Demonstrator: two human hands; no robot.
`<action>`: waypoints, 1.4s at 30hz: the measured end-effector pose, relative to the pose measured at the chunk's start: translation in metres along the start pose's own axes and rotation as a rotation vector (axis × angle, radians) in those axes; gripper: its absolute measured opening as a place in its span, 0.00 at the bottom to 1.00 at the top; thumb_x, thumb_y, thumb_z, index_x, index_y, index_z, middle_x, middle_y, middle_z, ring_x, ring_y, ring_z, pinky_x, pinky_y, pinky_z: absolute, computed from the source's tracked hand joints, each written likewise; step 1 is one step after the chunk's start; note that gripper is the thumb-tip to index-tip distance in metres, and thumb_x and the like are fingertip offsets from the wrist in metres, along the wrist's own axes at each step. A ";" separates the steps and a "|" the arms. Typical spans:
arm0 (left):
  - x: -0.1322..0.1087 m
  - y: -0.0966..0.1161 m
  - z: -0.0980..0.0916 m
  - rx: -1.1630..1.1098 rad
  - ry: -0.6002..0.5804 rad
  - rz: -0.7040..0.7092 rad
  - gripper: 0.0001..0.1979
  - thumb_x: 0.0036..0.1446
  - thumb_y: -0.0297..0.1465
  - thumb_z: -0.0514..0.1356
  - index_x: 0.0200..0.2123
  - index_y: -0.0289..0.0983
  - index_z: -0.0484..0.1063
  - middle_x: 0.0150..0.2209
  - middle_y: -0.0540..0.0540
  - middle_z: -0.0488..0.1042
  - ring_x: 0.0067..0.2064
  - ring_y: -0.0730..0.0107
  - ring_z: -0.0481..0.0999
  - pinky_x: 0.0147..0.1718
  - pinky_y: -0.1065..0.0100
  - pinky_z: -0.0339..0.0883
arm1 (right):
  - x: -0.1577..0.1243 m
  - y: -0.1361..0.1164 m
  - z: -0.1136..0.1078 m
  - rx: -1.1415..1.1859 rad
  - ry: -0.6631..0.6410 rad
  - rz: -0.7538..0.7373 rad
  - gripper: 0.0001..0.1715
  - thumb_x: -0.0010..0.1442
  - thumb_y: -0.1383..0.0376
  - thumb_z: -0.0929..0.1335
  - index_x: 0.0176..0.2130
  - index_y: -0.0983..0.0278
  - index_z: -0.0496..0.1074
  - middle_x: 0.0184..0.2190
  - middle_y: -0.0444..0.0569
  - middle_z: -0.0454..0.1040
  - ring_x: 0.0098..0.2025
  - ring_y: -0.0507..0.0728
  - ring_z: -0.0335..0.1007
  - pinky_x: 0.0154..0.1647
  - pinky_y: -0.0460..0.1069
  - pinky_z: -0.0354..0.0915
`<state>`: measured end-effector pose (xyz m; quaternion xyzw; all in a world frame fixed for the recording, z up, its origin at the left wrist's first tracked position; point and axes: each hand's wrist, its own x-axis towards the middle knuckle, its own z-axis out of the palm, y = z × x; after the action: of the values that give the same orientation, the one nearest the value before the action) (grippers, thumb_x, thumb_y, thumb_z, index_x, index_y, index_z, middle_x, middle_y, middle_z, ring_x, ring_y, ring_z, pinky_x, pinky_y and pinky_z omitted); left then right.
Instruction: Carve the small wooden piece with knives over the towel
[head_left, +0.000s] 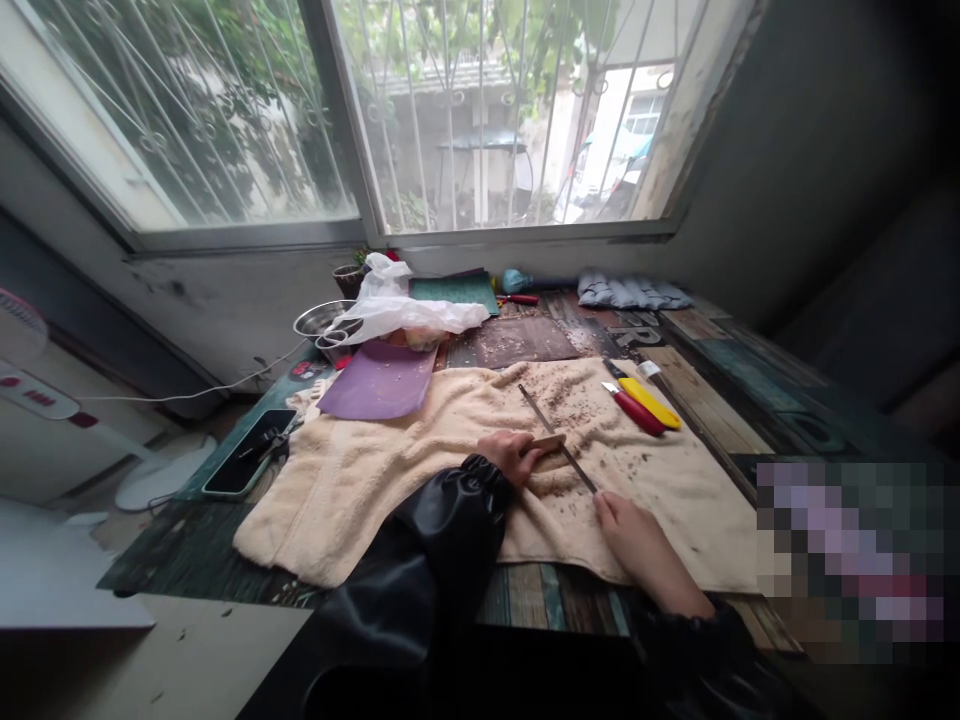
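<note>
- Pinching small wooden-looking piece [551, 441] with left hand [511, 455], fingers curled tight, held it over towel [360, 480], nearer worktop's [521, 595] front edge than back.
- Closed right hand [626, 535] around near end of thin file-like tool [541, 415], laid across piece.
- Saw red knife [636, 410], yellow cutter [654, 400] by towel's back right corner; phone [244, 455] at worktop's left edge.

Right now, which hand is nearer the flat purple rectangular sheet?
Left. The left hand is right of the purple sheet; the right hand is farther right, closer to the camera.

Head-worn view, facing forward and down; table [709, 400] near, window [465, 120] beyond
</note>
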<state>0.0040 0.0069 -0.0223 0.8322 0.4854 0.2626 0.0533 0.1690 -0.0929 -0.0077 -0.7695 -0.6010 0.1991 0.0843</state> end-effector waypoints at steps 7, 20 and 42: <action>-0.001 0.001 0.000 0.002 0.038 -0.050 0.15 0.51 0.42 0.52 0.33 0.40 0.72 0.28 0.47 0.73 0.31 0.71 0.70 0.31 0.71 0.60 | 0.018 -0.018 -0.003 -0.006 0.008 -0.012 0.19 0.58 0.62 0.52 0.30 0.65 0.67 0.29 0.53 0.71 0.31 0.54 0.64 0.30 0.45 0.51; 0.002 0.001 -0.006 -0.004 -0.044 -0.010 0.16 0.51 0.43 0.50 0.31 0.41 0.73 0.27 0.47 0.73 0.30 0.70 0.70 0.30 0.71 0.60 | 0.018 -0.012 -0.005 0.002 -0.008 -0.012 0.19 0.58 0.62 0.53 0.28 0.64 0.67 0.28 0.53 0.71 0.31 0.54 0.64 0.30 0.45 0.51; 0.000 0.002 -0.006 -0.016 -0.036 -0.050 0.15 0.50 0.43 0.51 0.33 0.42 0.72 0.29 0.48 0.73 0.31 0.70 0.70 0.29 0.71 0.59 | 0.020 -0.012 -0.008 0.032 -0.029 -0.036 0.19 0.58 0.62 0.53 0.29 0.65 0.68 0.29 0.53 0.71 0.31 0.53 0.64 0.30 0.45 0.51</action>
<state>0.0023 0.0048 -0.0167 0.8240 0.5028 0.2501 0.0753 0.1654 -0.0697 -0.0005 -0.7542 -0.6126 0.2180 0.0914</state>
